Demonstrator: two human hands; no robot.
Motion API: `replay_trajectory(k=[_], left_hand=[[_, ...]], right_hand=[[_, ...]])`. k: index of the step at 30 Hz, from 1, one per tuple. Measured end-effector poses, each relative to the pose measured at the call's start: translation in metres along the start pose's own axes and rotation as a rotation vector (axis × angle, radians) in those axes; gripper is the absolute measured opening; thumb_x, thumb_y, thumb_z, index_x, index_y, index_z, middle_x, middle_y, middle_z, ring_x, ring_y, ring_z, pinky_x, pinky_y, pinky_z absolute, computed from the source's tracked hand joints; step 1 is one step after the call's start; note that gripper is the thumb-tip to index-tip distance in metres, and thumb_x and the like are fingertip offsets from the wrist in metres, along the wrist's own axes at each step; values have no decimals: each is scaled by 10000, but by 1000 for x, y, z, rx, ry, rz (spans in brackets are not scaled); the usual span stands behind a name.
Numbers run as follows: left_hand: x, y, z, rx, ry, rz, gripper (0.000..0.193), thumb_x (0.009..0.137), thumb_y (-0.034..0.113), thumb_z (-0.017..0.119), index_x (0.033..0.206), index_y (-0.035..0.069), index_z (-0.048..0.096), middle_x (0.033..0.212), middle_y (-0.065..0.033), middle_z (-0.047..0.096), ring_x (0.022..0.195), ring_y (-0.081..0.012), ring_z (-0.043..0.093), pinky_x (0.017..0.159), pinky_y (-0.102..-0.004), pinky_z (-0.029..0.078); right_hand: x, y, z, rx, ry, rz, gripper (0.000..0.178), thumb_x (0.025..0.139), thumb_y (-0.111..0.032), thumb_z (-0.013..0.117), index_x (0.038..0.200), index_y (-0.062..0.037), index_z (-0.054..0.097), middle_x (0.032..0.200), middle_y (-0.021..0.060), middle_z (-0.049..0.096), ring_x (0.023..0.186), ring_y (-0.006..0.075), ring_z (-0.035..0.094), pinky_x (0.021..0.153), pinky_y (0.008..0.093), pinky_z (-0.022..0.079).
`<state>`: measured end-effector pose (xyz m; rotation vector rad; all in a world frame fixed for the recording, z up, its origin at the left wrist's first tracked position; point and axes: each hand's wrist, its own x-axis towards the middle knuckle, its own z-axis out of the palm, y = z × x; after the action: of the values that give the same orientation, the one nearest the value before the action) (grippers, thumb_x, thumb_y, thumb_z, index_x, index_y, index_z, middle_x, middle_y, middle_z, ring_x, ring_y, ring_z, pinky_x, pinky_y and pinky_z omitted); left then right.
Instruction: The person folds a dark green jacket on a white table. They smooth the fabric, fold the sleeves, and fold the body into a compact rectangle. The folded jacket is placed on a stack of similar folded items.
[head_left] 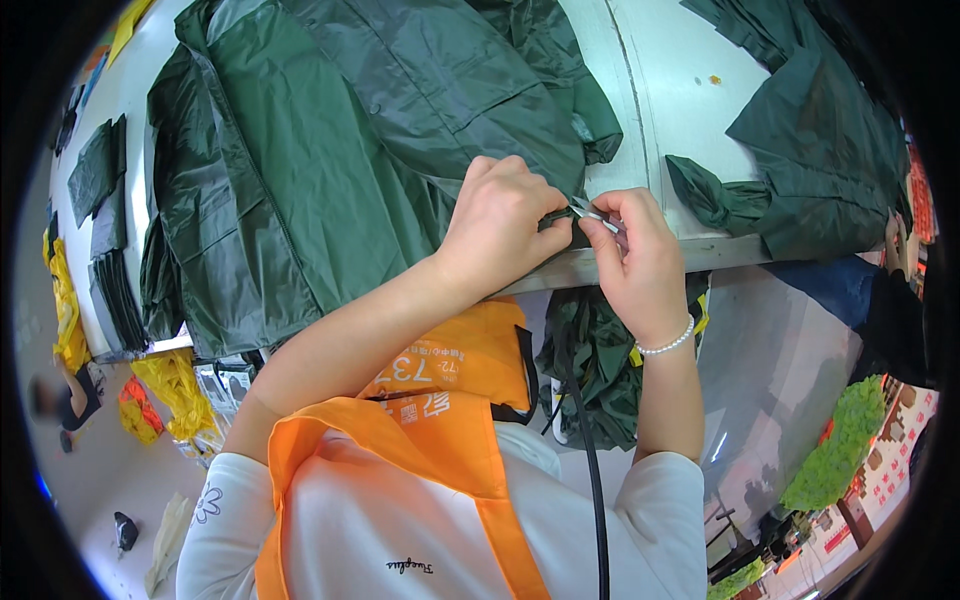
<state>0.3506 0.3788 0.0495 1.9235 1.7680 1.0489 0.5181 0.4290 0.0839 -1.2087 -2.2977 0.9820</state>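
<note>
A dark green raincoat with a glossy surface lies spread over the table in front of me. My left hand pinches the coat's edge near the table's front, thumb and forefinger pressed together. Close beside it, my right hand is closed around small silver thread snips. Their pointed tip meets the bit of edge at my left fingertips. Whether the blades are apart is too small to tell. My right wrist wears a beaded bracelet.
More dark green garments lie on the white table at the right, near another person's hand. Folded dark pieces are stacked at the left. Below the table edge hang an orange bag and bunched green fabric.
</note>
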Motion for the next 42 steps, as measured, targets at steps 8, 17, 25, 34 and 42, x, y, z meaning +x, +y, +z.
replay_trajectory(k=[8,17,25,34,42], left_hand=[[1,3,-2,21,3,15,123,637,136,708,723,61,663,662,-27,600,723,-218,534,690,-347,386],[-68,13,-113,-95,101,358,225,623,106,716,829,101,626,823,-30,606,743,-248,504,692,-380,416],[-211,-47,-116,293,-271,-352,178,673,72,716,796,67,587,836,-54,600,765,-270,547,719,-375,399],[-112,-36,-129,53,-292,-575,376,772,200,699,1074,-15,639,1017,-171,657,976,-288,636,843,-370,491],[-33,-59,-73,-1903,330,-840,649,928,608,374,1298,90,499,1277,-114,545,1161,-272,516,993,-443,406]], right_hand=[[2,4,-5,-71,52,-101,156,850,-128,650,945,-48,557,862,83,575,661,254,593,581,337,468],[-14,41,0,661,-24,162,421,817,-148,733,1182,-7,578,1031,11,633,556,-8,319,488,165,286],[32,104,73,645,351,548,290,841,-200,709,977,39,618,803,4,606,522,20,382,462,194,303],[83,31,43,886,493,262,68,862,-83,612,841,-21,592,619,-38,504,490,27,394,437,213,310],[48,-62,96,598,-179,-338,193,833,-20,664,1025,-31,658,930,35,629,713,53,568,551,153,380]])
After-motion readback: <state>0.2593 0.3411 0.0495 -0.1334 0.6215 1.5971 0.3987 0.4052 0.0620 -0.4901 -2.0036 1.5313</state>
